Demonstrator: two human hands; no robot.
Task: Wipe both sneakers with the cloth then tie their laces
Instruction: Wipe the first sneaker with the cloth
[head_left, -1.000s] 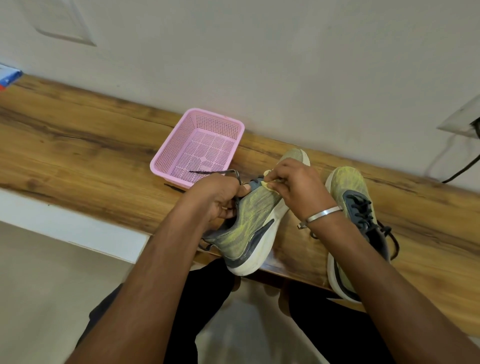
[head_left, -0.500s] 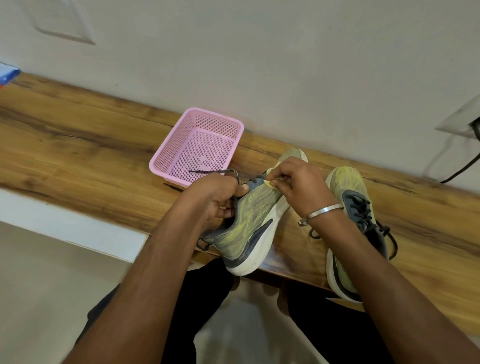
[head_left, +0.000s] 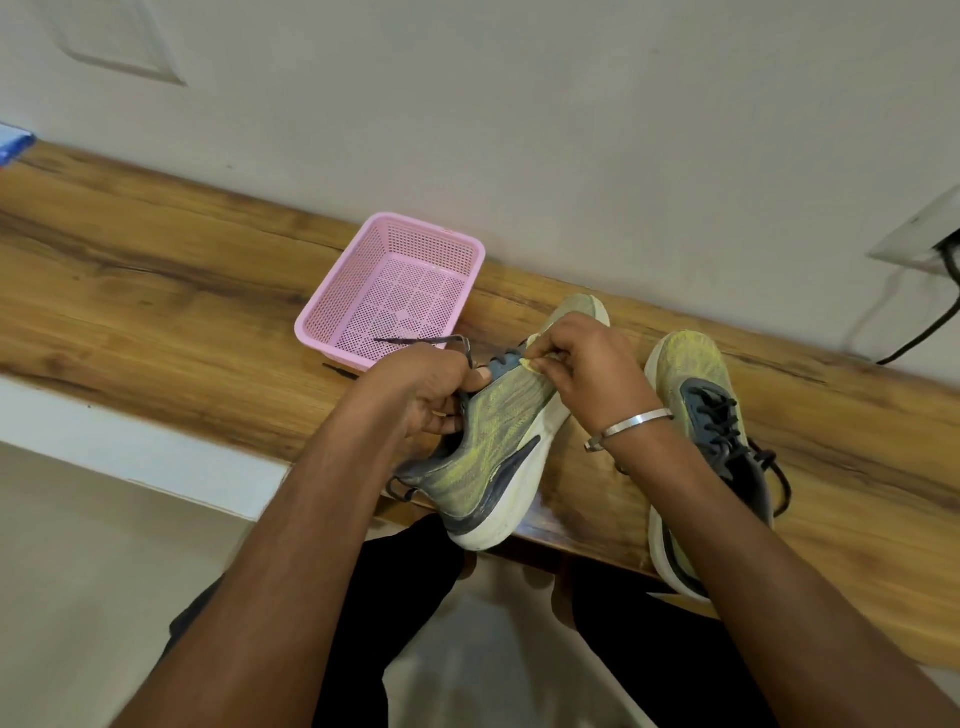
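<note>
A yellow-green and grey sneaker (head_left: 493, 447) with a white sole lies tilted on its side at the near edge of the wooden shelf (head_left: 156, 306). My left hand (head_left: 431, 395) grips its collar and tongue, with the loose dark lace (head_left: 415, 341) trailing out over the basket. My right hand (head_left: 587, 374) presses a small pale yellow cloth (head_left: 532, 364) against the upper near the laces; most of the cloth is hidden under my fingers. The second sneaker (head_left: 706, 415) stands upright to the right, its dark laces loose, partly covered by my right forearm.
A pink perforated plastic basket (head_left: 332, 317) sits on the shelf just behind my left hand. The wall runs close behind the shelf. A socket with a black cable (head_left: 930, 327) is at the far right. My knees are below the shelf edge.
My right hand with the cloth has shifted slightly along the sneaker's upper near the laces. My left hand and the sneaker have stayed put.
</note>
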